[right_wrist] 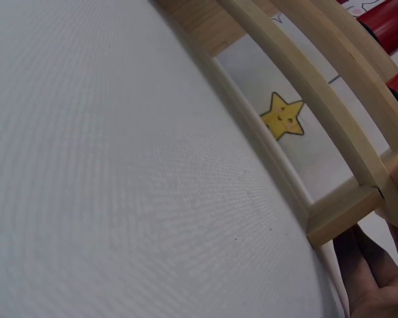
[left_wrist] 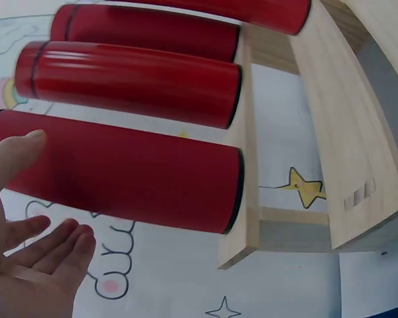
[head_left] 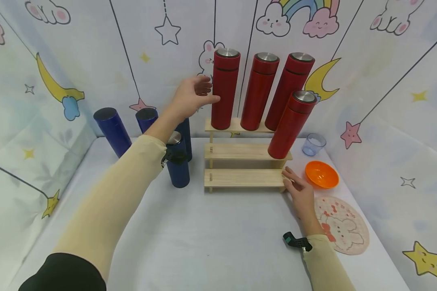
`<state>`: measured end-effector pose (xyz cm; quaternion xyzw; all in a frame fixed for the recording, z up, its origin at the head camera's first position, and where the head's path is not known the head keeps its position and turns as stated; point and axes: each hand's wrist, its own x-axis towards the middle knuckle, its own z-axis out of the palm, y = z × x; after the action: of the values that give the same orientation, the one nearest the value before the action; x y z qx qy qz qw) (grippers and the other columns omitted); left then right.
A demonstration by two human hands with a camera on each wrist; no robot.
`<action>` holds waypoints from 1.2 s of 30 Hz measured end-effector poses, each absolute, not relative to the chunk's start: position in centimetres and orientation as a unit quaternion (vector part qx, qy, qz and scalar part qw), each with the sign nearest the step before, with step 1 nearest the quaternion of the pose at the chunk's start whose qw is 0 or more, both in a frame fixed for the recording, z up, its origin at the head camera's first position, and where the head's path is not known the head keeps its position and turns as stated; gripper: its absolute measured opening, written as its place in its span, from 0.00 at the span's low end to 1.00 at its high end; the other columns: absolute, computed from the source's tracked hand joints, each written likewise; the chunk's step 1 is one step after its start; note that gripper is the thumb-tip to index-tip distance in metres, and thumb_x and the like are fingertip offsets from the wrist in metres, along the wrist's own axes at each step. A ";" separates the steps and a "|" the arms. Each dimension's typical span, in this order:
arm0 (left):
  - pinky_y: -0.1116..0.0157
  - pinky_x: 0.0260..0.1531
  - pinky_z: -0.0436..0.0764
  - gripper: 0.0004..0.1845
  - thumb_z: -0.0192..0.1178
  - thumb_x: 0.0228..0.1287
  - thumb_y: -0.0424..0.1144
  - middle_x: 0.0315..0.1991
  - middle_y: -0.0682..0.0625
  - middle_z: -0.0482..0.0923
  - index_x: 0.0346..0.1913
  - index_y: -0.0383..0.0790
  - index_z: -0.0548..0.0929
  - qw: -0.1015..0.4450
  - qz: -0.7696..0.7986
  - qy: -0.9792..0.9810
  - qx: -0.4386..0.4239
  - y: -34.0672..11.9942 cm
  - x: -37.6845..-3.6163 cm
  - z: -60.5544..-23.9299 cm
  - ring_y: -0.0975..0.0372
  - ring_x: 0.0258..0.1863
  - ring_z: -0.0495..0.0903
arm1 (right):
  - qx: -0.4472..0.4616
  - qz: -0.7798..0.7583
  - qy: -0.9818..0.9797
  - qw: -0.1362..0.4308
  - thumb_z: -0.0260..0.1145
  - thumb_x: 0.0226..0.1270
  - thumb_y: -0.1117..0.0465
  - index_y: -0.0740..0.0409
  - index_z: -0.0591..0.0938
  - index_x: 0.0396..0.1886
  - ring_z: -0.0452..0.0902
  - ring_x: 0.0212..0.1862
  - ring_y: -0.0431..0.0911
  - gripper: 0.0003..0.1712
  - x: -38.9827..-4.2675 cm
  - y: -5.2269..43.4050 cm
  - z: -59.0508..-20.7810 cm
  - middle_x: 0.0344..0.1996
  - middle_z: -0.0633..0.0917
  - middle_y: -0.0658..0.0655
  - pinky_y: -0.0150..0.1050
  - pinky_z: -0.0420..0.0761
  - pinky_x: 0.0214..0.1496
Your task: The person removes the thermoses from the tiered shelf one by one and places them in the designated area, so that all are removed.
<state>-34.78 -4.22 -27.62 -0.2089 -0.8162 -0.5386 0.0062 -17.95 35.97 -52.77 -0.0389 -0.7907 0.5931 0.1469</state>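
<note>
L grip [head_left: 193, 97] open beside top-shelf red flask [head_left: 224, 89]; R grip [head_left: 298, 190] open, touching wooden rack [head_left: 244, 178]; orange bowl [head_left: 321, 174] empty

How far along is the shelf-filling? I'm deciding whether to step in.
Four red flasks stand on the wooden rack: three on the top step, one on the middle. The left hand is open beside the leftmost red flask; the right hand rests at the rack's corner. The bottom step is bare, and the blue flasks stand on the table.
</note>
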 end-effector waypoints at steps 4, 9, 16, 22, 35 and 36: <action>0.63 0.69 0.78 0.41 0.75 0.71 0.46 0.73 0.46 0.78 0.81 0.39 0.69 -0.001 -0.539 -0.819 -0.196 -2.7 -35.3 -28.2 0.58 0.70 0.78 | -0.037 0.597 -0.788 0.150 0.70 0.81 0.57 0.56 0.86 0.69 0.68 0.79 0.42 0.22 -17.9 36.0 -52.8 0.75 0.79 0.52 0.23 0.70 0.71; 0.63 0.66 0.81 0.37 0.75 0.71 0.43 0.68 0.45 0.81 0.78 0.38 0.73 -0.005 -0.547 -0.815 -0.193 -1.7 -35.6 -28.8 0.57 0.65 0.81 | -0.035 0.599 -0.786 0.150 0.70 0.81 0.57 0.58 0.86 0.69 0.69 0.78 0.41 0.22 -18.1 35.9 -52.7 0.75 0.79 0.52 0.24 0.70 0.71; 0.65 0.64 0.81 0.34 0.75 0.72 0.41 0.66 0.45 0.83 0.76 0.38 0.75 0.000 -0.541 -0.819 -0.192 -1.3 -35.9 -29.6 0.58 0.63 0.82 | -0.039 0.595 -0.789 0.146 0.70 0.82 0.55 0.56 0.86 0.69 0.68 0.78 0.41 0.22 -18.2 35.9 -52.6 0.75 0.78 0.51 0.23 0.70 0.71; 0.65 0.63 0.82 0.34 0.74 0.72 0.42 0.65 0.45 0.83 0.75 0.38 0.75 0.001 -0.538 -0.821 -0.193 -1.3 -36.0 -30.0 0.58 0.62 0.83 | -0.041 0.595 -0.790 0.142 0.70 0.82 0.55 0.55 0.86 0.70 0.68 0.79 0.42 0.22 -18.0 36.0 -52.7 0.76 0.78 0.50 0.22 0.70 0.70; 0.63 0.63 0.82 0.39 0.76 0.70 0.48 0.65 0.47 0.84 0.79 0.42 0.73 0.001 -0.537 -0.822 -0.190 -2.0 -35.8 -29.3 0.61 0.62 0.83 | -0.052 0.583 -0.800 0.135 0.70 0.82 0.54 0.53 0.85 0.71 0.67 0.79 0.42 0.23 -18.6 36.2 -53.1 0.76 0.77 0.48 0.22 0.69 0.71; 0.63 0.63 0.82 0.39 0.76 0.70 0.48 0.64 0.48 0.84 0.78 0.42 0.74 0.004 -0.539 -0.821 -0.192 -2.1 -35.7 -29.0 0.61 0.62 0.82 | -0.053 0.582 -0.800 0.134 0.70 0.82 0.54 0.53 0.85 0.72 0.67 0.79 0.42 0.23 -18.7 36.3 -53.0 0.76 0.77 0.48 0.22 0.69 0.71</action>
<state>-35.67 -2.15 -29.05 -0.1916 -0.8205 -0.5385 0.0042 -18.70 36.27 -53.04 -0.0526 -0.8001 0.5822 0.1344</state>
